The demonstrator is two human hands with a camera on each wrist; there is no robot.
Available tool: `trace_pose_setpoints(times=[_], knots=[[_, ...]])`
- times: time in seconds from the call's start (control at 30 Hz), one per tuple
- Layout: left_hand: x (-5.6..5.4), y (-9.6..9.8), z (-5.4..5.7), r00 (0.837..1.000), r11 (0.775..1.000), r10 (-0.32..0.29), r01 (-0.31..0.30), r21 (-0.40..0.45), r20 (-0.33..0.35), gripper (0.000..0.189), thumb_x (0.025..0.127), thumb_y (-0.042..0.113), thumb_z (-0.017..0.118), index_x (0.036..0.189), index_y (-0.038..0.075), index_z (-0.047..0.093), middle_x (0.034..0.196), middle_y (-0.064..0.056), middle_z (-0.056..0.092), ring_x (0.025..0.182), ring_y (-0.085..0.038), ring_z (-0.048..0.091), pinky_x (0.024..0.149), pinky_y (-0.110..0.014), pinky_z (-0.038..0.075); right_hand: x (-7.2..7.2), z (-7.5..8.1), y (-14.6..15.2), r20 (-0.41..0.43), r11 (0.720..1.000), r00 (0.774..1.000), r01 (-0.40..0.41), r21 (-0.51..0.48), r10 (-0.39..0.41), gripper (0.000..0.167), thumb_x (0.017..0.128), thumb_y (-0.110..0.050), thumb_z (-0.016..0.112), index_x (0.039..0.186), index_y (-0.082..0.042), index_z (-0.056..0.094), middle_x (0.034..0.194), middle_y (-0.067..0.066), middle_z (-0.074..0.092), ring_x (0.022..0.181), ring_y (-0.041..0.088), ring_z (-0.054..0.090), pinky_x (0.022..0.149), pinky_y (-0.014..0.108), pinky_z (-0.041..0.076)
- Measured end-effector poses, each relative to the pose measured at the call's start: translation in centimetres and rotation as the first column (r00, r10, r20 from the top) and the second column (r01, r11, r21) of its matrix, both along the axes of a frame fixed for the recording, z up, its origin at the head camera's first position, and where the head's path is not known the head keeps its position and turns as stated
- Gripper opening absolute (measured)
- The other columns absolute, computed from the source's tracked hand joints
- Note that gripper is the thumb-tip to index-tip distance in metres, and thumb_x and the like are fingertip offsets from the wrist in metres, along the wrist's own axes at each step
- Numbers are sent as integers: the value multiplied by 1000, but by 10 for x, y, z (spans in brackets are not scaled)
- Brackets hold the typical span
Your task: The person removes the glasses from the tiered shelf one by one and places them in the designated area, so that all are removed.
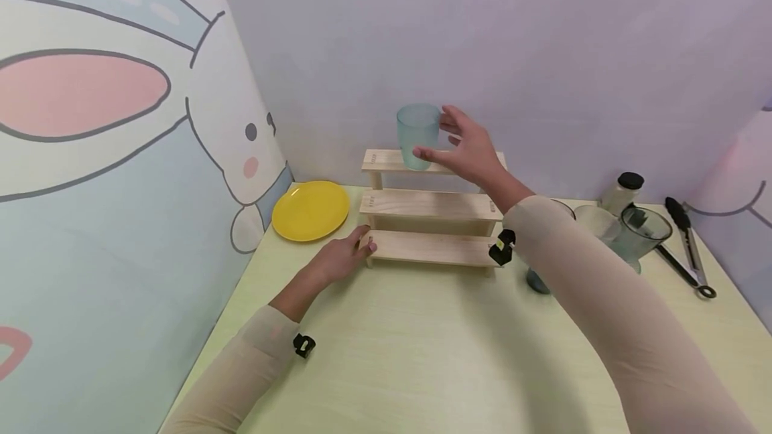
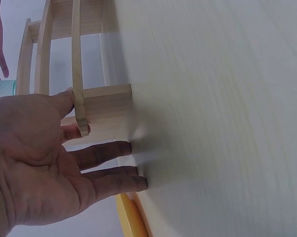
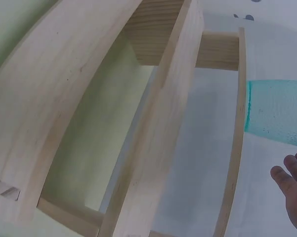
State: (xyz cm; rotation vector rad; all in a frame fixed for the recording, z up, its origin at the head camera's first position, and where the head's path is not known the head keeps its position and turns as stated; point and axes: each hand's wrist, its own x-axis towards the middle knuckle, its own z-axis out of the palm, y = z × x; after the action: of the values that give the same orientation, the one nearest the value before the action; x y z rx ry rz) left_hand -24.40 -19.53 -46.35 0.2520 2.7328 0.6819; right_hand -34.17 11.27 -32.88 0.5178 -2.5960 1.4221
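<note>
A three-tier wooden step rack (image 1: 434,246) stands against the back wall. On its top tier sits an upright translucent teal cup (image 1: 416,132), its base on the board in the right wrist view (image 3: 276,111). My right hand (image 1: 473,153) is beside the cup, fingers extended and spread; the right wrist view shows a gap between fingertips and cup. My left hand (image 1: 338,260) pinches the left end of the lowest board between thumb and index finger, as the left wrist view shows. Its other fingers reach down to the tabletop.
A yellow plate (image 1: 310,211) lies left of the rack by the wall. To the right, partly behind my right sleeve, are several glasses, including a clear one (image 1: 647,226). A black-lidded jar (image 1: 621,193) and black-tipped tongs (image 1: 690,240) are farther right.
</note>
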Motion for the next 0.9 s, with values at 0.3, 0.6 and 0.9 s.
trace_pose_setpoints(times=[0.3, 0.6, 0.9], knots=[[-2, 0, 1, 1000, 1000, 14, -14, -4, 14, 71, 116, 60, 45, 176, 26, 29, 161, -23, 61, 141, -41, 65, 118, -61, 51, -13, 6, -20, 60, 998, 996, 65, -24, -63, 118, 86, -59, 92, 178, -22, 25, 179, 9, 39, 161, 35, 47, 128, 58, 43], [-1, 2, 0, 1000, 1000, 1, -1, 7, 6, 71, 115, 61, 45, 175, 25, 29, 161, -23, 60, 141, -41, 65, 118, -61, 51, -20, 7, -28, 87, 993, 991, 104, -55, -99, 112, 88, -57, 91, 176, -24, 31, 179, 7, 39, 161, 34, 46, 127, 57, 44], [1, 3, 2, 1000, 1000, 4, -4, -10, 13, 72, 115, 62, 45, 175, 27, 28, 162, -22, 60, 141, -40, 65, 117, -61, 52, -17, 5, -29, 49, 994, 996, 83, -76, -79, 97, 90, -54, 91, 169, -23, 44, 162, 5, 59, 152, 31, 55, 122, 54, 49]])
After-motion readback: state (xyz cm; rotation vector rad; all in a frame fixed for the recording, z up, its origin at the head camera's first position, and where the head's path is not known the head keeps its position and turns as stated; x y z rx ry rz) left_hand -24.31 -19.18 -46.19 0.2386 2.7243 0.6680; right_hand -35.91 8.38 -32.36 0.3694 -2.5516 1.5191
